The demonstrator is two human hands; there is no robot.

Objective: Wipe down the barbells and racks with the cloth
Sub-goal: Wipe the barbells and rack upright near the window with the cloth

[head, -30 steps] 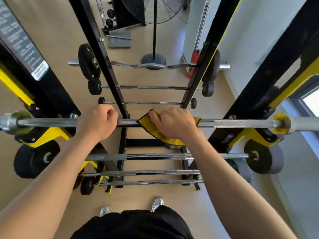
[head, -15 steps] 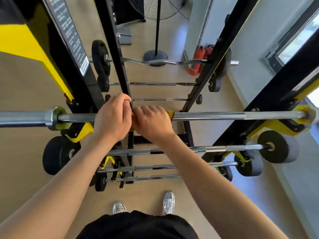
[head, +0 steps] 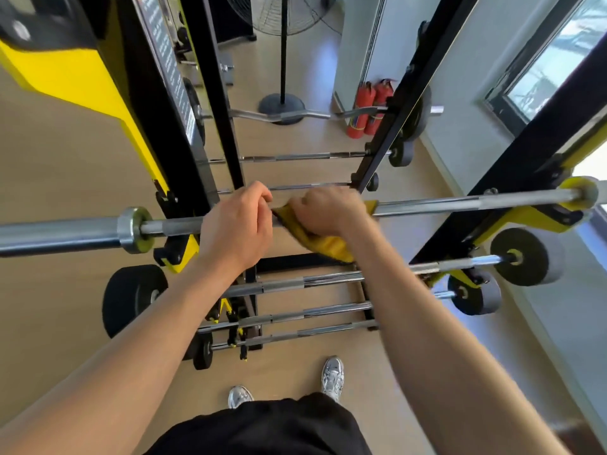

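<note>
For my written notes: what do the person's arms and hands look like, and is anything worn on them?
The left forearm and the right forearm are bare, and no sleeve shows within the frame. The left hand and the right hand wear no gloves. No watch, bracelet or ring is visible, though the right hand is slightly blurred.

Bare forearms, black shorts — shiny silver trainers on both feet

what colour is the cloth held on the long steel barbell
Yellow: the soft wiping cloth under the right hand, clearest in the head view.
</note>
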